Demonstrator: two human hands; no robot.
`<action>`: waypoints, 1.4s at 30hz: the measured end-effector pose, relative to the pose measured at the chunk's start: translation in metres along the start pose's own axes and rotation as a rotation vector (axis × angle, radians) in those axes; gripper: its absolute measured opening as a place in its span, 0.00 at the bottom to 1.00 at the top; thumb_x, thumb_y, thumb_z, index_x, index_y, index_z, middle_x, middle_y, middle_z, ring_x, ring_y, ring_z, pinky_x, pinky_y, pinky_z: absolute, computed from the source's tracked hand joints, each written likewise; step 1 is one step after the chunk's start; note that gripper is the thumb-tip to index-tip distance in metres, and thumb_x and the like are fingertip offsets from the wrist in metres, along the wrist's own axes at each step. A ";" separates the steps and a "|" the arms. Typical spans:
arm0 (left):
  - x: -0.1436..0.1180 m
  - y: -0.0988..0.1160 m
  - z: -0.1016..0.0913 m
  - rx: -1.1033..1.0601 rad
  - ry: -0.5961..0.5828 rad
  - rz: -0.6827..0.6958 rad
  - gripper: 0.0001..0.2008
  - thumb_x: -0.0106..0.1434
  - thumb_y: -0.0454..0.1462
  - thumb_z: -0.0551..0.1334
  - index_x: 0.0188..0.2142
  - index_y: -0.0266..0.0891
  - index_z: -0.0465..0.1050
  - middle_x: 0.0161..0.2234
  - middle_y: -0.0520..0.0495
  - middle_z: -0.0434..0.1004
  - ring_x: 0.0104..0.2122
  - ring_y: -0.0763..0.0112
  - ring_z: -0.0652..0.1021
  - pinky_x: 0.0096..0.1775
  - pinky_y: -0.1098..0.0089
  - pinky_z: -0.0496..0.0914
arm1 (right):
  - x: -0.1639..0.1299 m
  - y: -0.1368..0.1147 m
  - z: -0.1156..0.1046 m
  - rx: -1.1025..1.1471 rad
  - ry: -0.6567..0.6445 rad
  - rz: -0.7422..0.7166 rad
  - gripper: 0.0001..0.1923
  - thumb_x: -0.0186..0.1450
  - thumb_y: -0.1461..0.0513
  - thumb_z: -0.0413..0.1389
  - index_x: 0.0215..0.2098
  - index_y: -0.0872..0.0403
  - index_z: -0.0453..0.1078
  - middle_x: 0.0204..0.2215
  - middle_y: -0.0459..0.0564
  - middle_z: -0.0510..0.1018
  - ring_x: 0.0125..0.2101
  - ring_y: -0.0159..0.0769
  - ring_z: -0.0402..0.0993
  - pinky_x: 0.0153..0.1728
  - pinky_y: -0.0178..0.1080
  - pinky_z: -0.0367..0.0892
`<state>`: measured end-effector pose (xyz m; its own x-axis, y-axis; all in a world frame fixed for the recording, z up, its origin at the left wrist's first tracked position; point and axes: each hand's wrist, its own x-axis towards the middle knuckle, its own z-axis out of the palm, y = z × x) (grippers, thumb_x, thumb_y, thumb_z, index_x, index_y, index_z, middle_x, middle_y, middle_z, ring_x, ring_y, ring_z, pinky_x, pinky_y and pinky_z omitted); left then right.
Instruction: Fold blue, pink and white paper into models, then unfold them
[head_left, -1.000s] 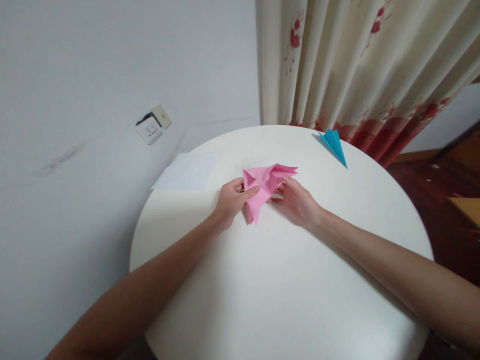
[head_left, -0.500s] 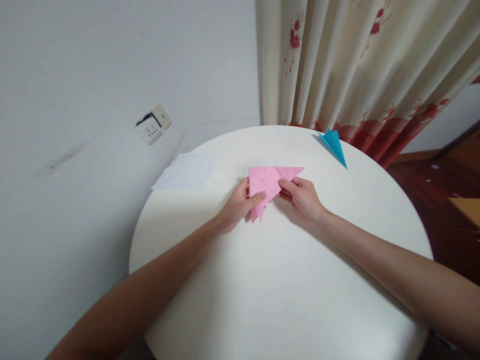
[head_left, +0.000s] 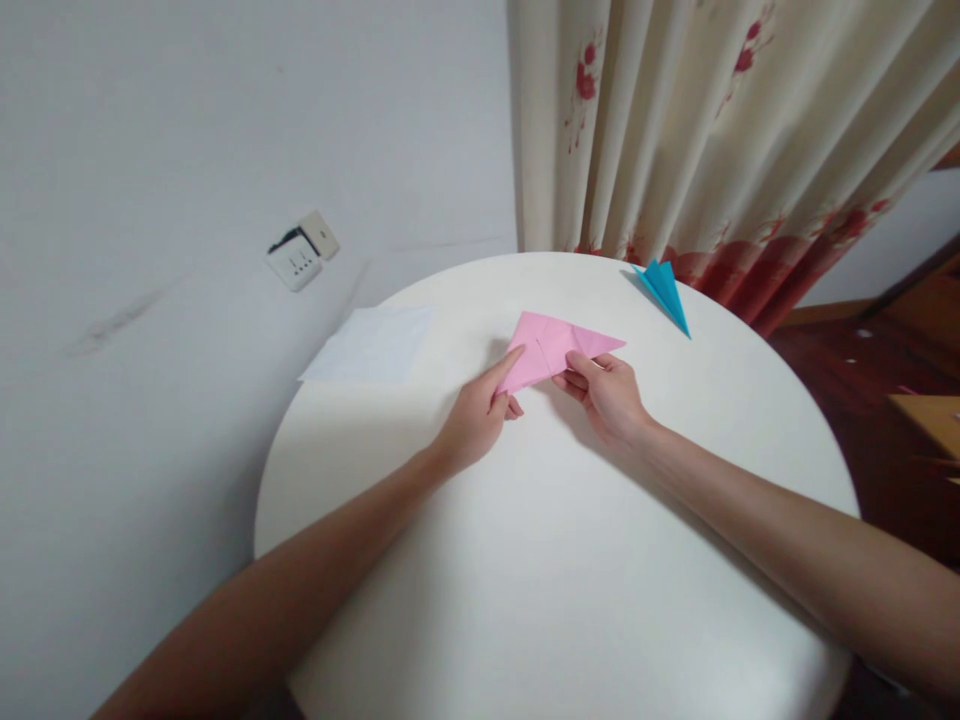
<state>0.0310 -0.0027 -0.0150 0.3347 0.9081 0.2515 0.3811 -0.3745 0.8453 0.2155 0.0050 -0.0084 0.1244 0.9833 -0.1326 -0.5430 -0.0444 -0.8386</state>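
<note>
A pink piece of folded origami paper is held between my two hands just above the white round table. My left hand grips its lower left corner, with the index finger laid along the paper's face and the other fingers curled below. On the right side, my right hand pinches the lower edge, thumb on top and fingers underneath. Creases run across the paper, and its right end narrows to a point. The underside of the paper is hidden.
A blue folded paper piece lies near the table's far right edge. White sheets rest at the far left, by the wall with a socket. Behind the table hangs a flowered curtain.
The pink paper has turned, its right tip moving right and slightly down. My left hand has shifted its grip to the lower left corner, and the two lower tips no longer show.
</note>
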 end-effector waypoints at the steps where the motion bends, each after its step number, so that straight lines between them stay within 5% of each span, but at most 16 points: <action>1: 0.000 0.002 -0.001 0.023 -0.010 0.017 0.31 0.64 0.27 0.50 0.67 0.41 0.59 0.35 0.47 0.75 0.28 0.75 0.75 0.36 0.71 0.73 | 0.000 0.000 0.000 0.015 0.008 0.007 0.04 0.55 0.65 0.65 0.27 0.55 0.74 0.28 0.47 0.80 0.29 0.32 0.76 0.38 0.37 0.74; 4: 0.000 0.006 -0.002 0.057 -0.023 0.083 0.28 0.65 0.32 0.55 0.65 0.42 0.62 0.46 0.43 0.73 0.34 0.73 0.75 0.38 0.71 0.72 | 0.003 -0.001 -0.002 0.052 0.041 0.012 0.04 0.55 0.65 0.64 0.27 0.55 0.74 0.28 0.48 0.80 0.30 0.32 0.76 0.38 0.37 0.75; 9: 0.001 0.006 -0.001 -0.309 -0.024 -0.065 0.40 0.66 0.47 0.61 0.71 0.43 0.43 0.51 0.39 0.73 0.37 0.69 0.78 0.41 0.67 0.73 | 0.006 -0.004 -0.006 -0.017 0.010 -0.059 0.04 0.57 0.62 0.63 0.29 0.55 0.74 0.30 0.48 0.81 0.31 0.32 0.75 0.37 0.37 0.73; 13: 0.003 0.005 0.000 -0.571 -0.150 -0.274 0.31 0.65 0.53 0.60 0.57 0.31 0.68 0.43 0.35 0.80 0.38 0.63 0.81 0.42 0.65 0.73 | 0.003 -0.002 -0.004 -0.127 -0.100 -0.110 0.10 0.57 0.56 0.64 0.27 0.54 0.74 0.29 0.49 0.80 0.30 0.34 0.74 0.38 0.40 0.72; 20: 0.001 0.002 -0.001 -0.437 -0.129 -0.335 0.24 0.61 0.51 0.67 0.46 0.34 0.72 0.40 0.35 0.83 0.24 0.72 0.78 0.27 0.72 0.68 | 0.003 0.003 -0.004 -0.164 -0.122 -0.094 0.20 0.57 0.45 0.63 0.28 0.54 0.74 0.32 0.52 0.81 0.33 0.37 0.75 0.38 0.42 0.70; 28: 0.004 0.011 -0.002 -0.731 -0.115 -0.344 0.25 0.65 0.49 0.63 0.53 0.33 0.69 0.45 0.34 0.80 0.41 0.59 0.81 0.42 0.62 0.74 | 0.004 0.003 -0.006 -0.177 -0.160 -0.090 0.17 0.59 0.49 0.62 0.30 0.55 0.75 0.31 0.52 0.81 0.32 0.38 0.74 0.36 0.42 0.70; 36: 0.002 0.003 0.000 -0.662 -0.152 -0.376 0.21 0.62 0.47 0.66 0.48 0.33 0.73 0.42 0.34 0.81 0.34 0.62 0.82 0.36 0.66 0.74 | 0.003 0.005 -0.006 -0.301 -0.167 -0.133 0.23 0.60 0.44 0.60 0.26 0.55 0.74 0.26 0.52 0.78 0.26 0.36 0.71 0.29 0.40 0.65; 42: 0.001 0.007 -0.003 -0.705 -0.246 -0.380 0.25 0.64 0.48 0.64 0.55 0.37 0.69 0.47 0.34 0.80 0.37 0.62 0.82 0.39 0.65 0.74 | 0.006 0.006 -0.007 -0.350 -0.075 -0.252 0.23 0.60 0.43 0.59 0.23 0.54 0.73 0.22 0.49 0.76 0.24 0.35 0.69 0.26 0.39 0.64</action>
<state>0.0316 -0.0037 -0.0071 0.5021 0.8515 -0.1508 -0.0953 0.2278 0.9690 0.2191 0.0090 -0.0179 0.1490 0.9807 0.1267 -0.1877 0.1538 -0.9701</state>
